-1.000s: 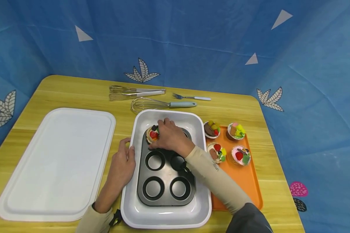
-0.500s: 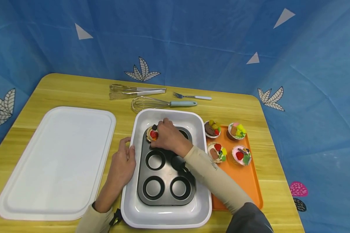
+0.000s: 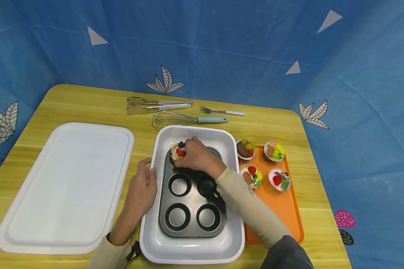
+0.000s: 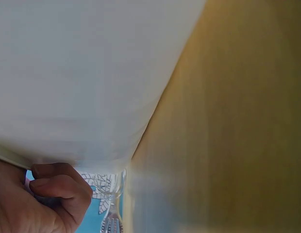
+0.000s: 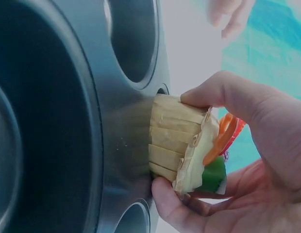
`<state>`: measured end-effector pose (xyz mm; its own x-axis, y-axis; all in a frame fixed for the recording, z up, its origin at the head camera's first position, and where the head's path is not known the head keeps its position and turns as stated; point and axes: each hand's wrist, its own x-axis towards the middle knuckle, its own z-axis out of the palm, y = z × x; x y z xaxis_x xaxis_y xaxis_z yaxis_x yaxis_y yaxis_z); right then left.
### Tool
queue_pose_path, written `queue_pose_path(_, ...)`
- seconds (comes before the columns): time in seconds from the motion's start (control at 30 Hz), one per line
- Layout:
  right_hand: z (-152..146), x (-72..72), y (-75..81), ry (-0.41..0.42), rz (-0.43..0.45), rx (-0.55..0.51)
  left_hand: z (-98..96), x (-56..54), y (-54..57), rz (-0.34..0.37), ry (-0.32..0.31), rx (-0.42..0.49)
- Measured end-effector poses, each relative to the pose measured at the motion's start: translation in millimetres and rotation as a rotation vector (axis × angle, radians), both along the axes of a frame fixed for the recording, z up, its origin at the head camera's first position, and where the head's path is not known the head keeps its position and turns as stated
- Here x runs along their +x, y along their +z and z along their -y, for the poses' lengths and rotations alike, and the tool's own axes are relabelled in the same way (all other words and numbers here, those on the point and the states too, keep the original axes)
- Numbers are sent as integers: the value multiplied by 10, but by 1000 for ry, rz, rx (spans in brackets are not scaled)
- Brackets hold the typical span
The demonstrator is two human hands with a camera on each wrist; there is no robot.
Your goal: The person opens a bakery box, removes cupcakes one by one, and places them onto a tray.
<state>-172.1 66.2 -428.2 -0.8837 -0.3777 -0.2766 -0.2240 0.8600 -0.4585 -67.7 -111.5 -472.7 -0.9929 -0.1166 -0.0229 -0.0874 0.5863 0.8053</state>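
Note:
My right hand (image 3: pixel 200 157) pinches a cupcake (image 5: pixel 177 136) in a pleated tan paper case between thumb and fingers. It has cream, red and orange fruit and a green piece on top. Its base is at the surface of the dark metal muffin tin (image 3: pixel 192 201), near the far left cup; whether it touches cannot be told. That tin lies inside a deep white tray (image 3: pixel 192 251). At the tray's left side, my left hand (image 3: pixel 139 192) holds the rim, its bent fingers (image 4: pixel 63 187) showing against the wall in the left wrist view.
An orange tray (image 3: pixel 276 213) on the right bears several cupcakes (image 3: pixel 278 180). A flat white tray (image 3: pixel 67 186) lies left. Behind are a balloon whisk (image 3: pixel 192 119), a fork (image 3: pixel 222 111) and two slim utensils with white handles (image 3: pixel 171 107).
My right hand and the cupcake have shifted slightly up and to the right in the head view, and more of the cupcake's side shows. The left hand stays on the rim.

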Motion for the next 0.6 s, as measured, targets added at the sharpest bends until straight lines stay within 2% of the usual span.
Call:
queue_pose_path(0.13, -43, 20, 20, -14, -6, -13, -11, 2, -6, 3, -6, -7)
queue_pose_path(0.27, -119, 85, 111, -47, -15, -31, -14, 7, -10, -2, -8, -7)
queue_pose_path(0.47, -320, 239, 398, -82, -42, -127, -2, 22, 8, -8, 3, -13)
queue_pose_path(0.6, -517, 395, 575, -115, -76, -128, -3, 12, 16, -10, -1, -14)
